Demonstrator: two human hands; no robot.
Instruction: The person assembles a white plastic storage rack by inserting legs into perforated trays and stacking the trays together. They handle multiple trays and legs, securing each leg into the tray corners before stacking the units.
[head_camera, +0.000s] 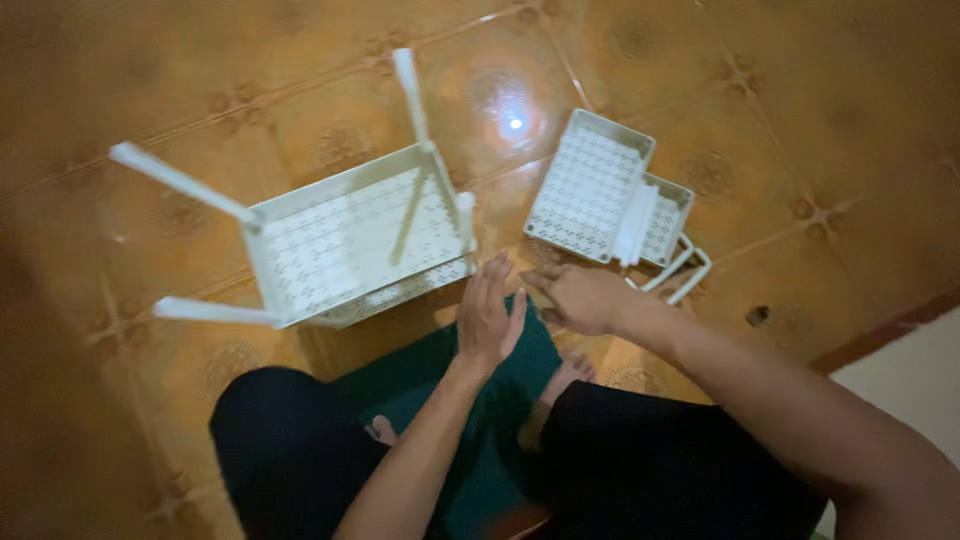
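Note:
A white perforated plastic shelf tray (350, 240) lies on the orange tiled floor with white poles (180, 182) sticking out of its corners. My left hand (488, 318) hovers open just in front of its near right corner, fingers apart, holding nothing. My right hand (580, 298) is beside it, fingers curled down toward the floor, nothing visibly held. Two more white perforated trays (590, 185) lie stacked to the right, beyond my right hand.
Loose white poles (680, 272) lie by the stacked trays. I sit on a dark green mat (500, 400), knees in dark trousers at the bottom. A dark red floor border (880, 340) runs at the right.

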